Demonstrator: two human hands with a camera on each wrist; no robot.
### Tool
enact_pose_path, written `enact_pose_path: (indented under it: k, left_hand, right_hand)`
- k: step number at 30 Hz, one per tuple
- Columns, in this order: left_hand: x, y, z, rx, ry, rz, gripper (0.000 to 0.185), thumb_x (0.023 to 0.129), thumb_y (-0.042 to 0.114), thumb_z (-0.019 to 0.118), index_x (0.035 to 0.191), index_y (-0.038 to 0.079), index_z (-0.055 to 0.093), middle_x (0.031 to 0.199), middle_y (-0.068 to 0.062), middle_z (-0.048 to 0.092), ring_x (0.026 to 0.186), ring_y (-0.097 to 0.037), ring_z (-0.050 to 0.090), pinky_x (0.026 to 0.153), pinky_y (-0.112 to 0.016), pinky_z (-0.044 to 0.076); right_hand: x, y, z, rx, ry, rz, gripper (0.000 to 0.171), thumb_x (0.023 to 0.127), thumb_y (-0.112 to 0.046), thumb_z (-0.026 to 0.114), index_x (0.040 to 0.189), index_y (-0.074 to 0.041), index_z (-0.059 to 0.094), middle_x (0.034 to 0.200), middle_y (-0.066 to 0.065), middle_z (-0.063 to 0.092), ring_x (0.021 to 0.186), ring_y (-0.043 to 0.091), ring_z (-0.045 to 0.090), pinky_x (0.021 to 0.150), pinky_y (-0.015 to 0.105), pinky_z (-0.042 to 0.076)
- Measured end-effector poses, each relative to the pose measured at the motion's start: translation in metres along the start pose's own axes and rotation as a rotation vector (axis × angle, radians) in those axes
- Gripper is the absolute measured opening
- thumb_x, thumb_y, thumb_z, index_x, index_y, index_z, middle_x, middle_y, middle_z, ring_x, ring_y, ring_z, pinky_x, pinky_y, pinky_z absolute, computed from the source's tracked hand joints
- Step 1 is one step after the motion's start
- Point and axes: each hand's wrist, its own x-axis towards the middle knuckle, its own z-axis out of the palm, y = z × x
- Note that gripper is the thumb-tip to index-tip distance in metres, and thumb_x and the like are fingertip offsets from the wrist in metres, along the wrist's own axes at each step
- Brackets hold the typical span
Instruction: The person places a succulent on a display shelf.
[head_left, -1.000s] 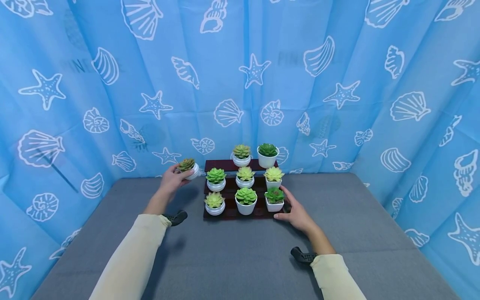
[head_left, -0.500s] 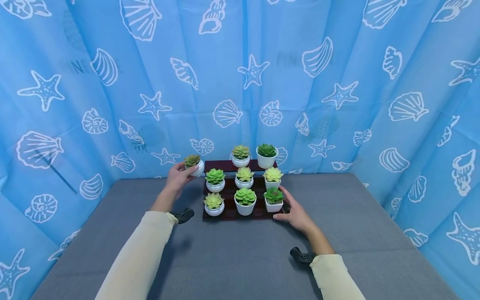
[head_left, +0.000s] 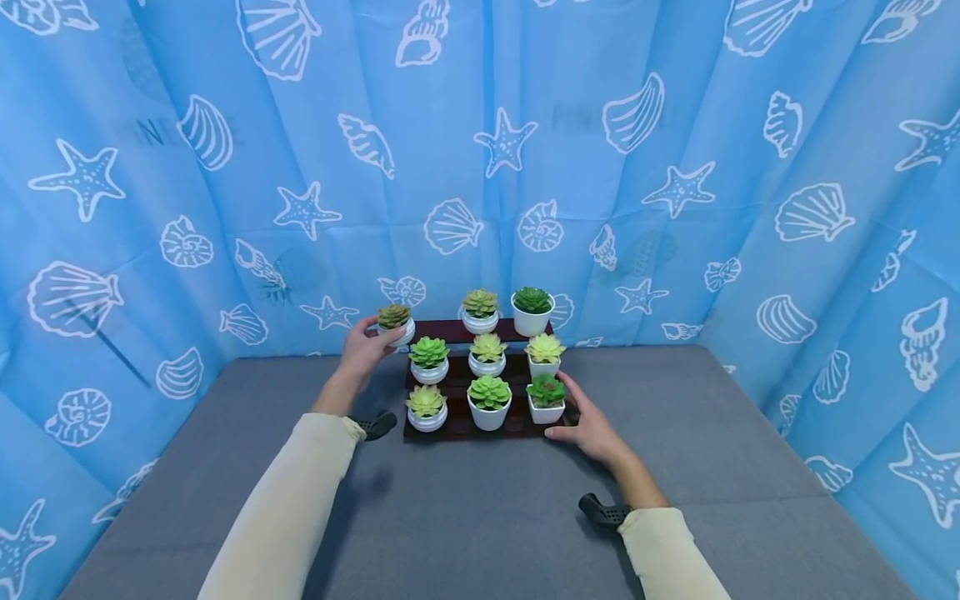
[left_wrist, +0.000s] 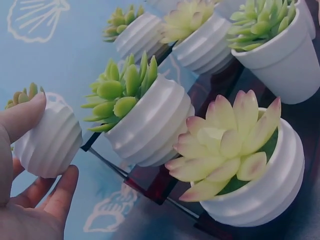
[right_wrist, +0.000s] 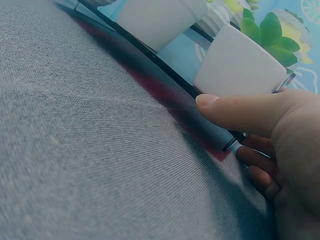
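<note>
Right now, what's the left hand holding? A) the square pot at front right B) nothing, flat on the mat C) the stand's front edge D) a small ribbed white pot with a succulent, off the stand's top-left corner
D: the left hand grips the small ribbed pot beside the top tier of the dark stepped stand, thumb and fingers round it in the left wrist view, while the right hand holds the stand's right front corner.

Nine potted succulents [head_left: 489, 392], one stepped stand [head_left: 459, 427], two hands [head_left: 592, 429].
</note>
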Motion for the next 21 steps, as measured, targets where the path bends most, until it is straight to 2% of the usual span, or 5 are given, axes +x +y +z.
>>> enact_pose_path:
  k: [6, 15, 21]
  left_hand:
    - [-0.0002, 0.0017, 0.004, 0.002, 0.022, 0.011, 0.072, 0.09, 0.023, 0.072, 0.147, 0.002, 0.035, 0.132, -0.023, 0.046, 0.116, -0.034, 0.053, 0.098, -0.043, 0.045]
    - [-0.0007, -0.0009, 0.006, 0.098, 0.04, 0.036, 0.071, 0.091, 0.028, 0.07, 0.149, 0.006, 0.035, 0.139, -0.021, 0.045, 0.123, -0.034, 0.048, 0.099, -0.047, 0.043]
    - [0.0012, -0.0008, 0.0088, 0.084, 0.057, 0.049, 0.073, 0.091, 0.027, 0.07, 0.15, 0.004, 0.034, 0.14, -0.023, 0.046, 0.123, -0.034, 0.049, 0.098, -0.045, 0.044]
  right_hand:
    - [0.0004, -0.001, 0.0005, 0.002, 0.002, 0.016, 0.097, 0.081, -0.012, 0.08, 0.156, -0.017, 0.017, 0.154, 0.024, 0.026, 0.135, 0.046, 0.031, 0.104, 0.062, 0.031]
    - [-0.0005, -0.0004, 0.0012, 0.006, -0.006, 0.007, 0.098, 0.081, -0.015, 0.081, 0.156, -0.018, 0.018, 0.154, 0.024, 0.027, 0.136, 0.045, 0.031, 0.104, 0.062, 0.03]
    - [-0.0006, 0.0004, 0.0007, 0.012, -0.003, 0.014, 0.098, 0.081, -0.015, 0.08, 0.156, -0.018, 0.017, 0.154, 0.023, 0.026, 0.137, 0.045, 0.03, 0.104, 0.061, 0.03]
